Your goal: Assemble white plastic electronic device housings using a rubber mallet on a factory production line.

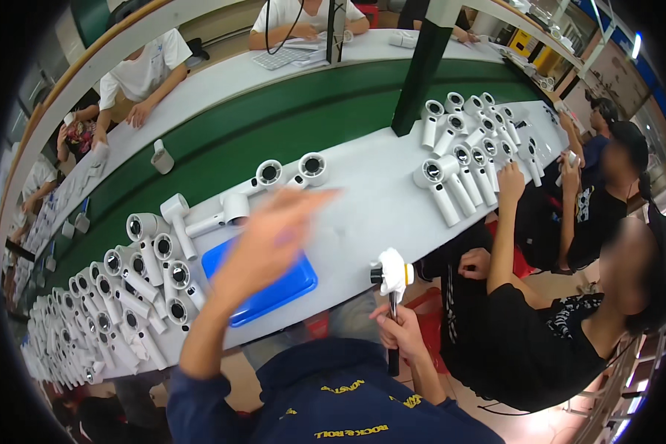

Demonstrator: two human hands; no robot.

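White bench edge: right hand grips tool; left hand raised.

A green conveyor belt runs along the far side of the white worktable. Beyond that belt, a white keyboard lies on another white bench. A dark green post rises from the belt's near edge. Right of the post, a co-worker in black sits.

A long pale bench carries white hair-dryer bodies in clusters — and a blue tray.
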